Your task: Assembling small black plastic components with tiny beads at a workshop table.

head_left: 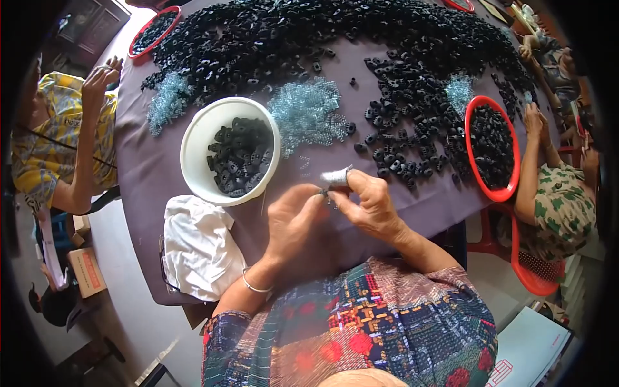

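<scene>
My left hand point(291, 220) and my right hand point(369, 205) meet just above the near part of the table. Between their fingertips is a small dark plastic piece point(324, 192), mostly covered. My left hand, slightly blurred, has its fingers closed on it. The right thumb and fingers pinch at the same spot; a tiny spring may be there too, but I cannot tell. White wrapping point(336, 176) covers one right finger. Left of my hands stands a white bowl point(187, 155) of black plastic pieces point(240, 158). Beyond them lies a heap of small coil springs point(306, 109).
Loose black pieces point(277, 32) cover the far table, with more spring heaps point(169, 100) among them. A white cloth point(196, 248) lies at the near left edge. A red-rimmed basket point(516, 158) stands right. People sit at both sides, their hands point(103, 74) over the edges.
</scene>
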Demonstrator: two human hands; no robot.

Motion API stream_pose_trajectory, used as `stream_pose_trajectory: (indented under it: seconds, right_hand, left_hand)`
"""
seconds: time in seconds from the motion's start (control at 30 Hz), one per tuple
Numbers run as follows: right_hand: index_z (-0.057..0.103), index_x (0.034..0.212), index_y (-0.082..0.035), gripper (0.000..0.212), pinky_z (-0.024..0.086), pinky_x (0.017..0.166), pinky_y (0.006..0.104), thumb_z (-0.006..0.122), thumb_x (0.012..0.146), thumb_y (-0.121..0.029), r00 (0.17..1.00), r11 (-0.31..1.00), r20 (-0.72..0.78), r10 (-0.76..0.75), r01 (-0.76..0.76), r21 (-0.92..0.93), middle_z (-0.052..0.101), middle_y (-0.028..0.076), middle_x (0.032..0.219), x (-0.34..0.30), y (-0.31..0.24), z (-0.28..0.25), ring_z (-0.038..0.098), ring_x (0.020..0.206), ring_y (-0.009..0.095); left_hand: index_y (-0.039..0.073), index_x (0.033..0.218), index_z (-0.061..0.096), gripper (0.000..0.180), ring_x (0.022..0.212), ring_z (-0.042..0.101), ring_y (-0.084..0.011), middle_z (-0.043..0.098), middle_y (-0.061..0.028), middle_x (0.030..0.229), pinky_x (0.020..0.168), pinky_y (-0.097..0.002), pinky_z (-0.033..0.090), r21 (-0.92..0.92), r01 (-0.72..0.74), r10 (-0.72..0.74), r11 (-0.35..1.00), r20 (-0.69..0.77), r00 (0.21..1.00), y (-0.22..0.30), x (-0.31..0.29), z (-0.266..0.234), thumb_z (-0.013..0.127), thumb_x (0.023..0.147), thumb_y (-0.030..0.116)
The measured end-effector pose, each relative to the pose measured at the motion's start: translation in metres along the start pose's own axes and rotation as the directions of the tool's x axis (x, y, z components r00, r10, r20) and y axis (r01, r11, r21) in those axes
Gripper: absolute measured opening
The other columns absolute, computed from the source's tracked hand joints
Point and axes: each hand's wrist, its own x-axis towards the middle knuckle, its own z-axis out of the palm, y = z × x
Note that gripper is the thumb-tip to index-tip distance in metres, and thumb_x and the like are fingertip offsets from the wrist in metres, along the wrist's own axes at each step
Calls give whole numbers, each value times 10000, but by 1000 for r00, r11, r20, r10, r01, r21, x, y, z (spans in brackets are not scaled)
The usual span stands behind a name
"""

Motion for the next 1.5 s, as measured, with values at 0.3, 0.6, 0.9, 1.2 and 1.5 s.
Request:
stream_pose_trajectory:
  seconds: [0.3,0.6,0.9,1.2,1.5]
  right_hand:
    - [615,1082,18,331,535,645,315,702,763,-2,997,997,-70,-34,29,-66,646,139,888,-10,-4,0,667,741,239]
    - [560,1217,59,544,514,616,284,716,701,-10,964,898,-79,-252,203,-390,598,111,933,-20,-5,15,575,682,180]
    - [573,1205,41,547,500,563,285,743,689,-18,972,889,-54,-229,187,-418,601,109,924,-26,-5,12,585,688,187]
    - [589,1092,76,463,505,584,337,755,677,-44,981,866,-19,-192,160,-473,606,139,845,-28,-8,13,598,692,269]
    - [628,997,64,360,465,494,292,749,667,-12,956,849,-9,-293,255,-462,569,69,689,-24,-5,10,542,542,181]
  left_hand:
    - [-36,1012,641,180,756,640,-127,677,-82,877,643,-248,521,-292,137,-101,947,134,986,0,11,-5,649,905,109]
    - [-39,1035,641,211,774,636,-114,687,-89,919,683,-247,522,-361,219,-154,906,201,967,5,5,-6,640,906,127]
    - [-39,1012,654,204,759,628,-104,681,-72,886,683,-237,520,-215,244,-190,946,242,951,11,2,-8,664,891,124]
    - [-28,920,675,133,757,618,-83,678,-43,832,694,-227,503,-106,246,-224,963,184,957,21,1,-7,702,838,73]
    - [-19,897,690,120,756,613,-67,687,-32,807,704,-213,493,-71,273,-253,959,215,943,26,1,-9,721,818,66]
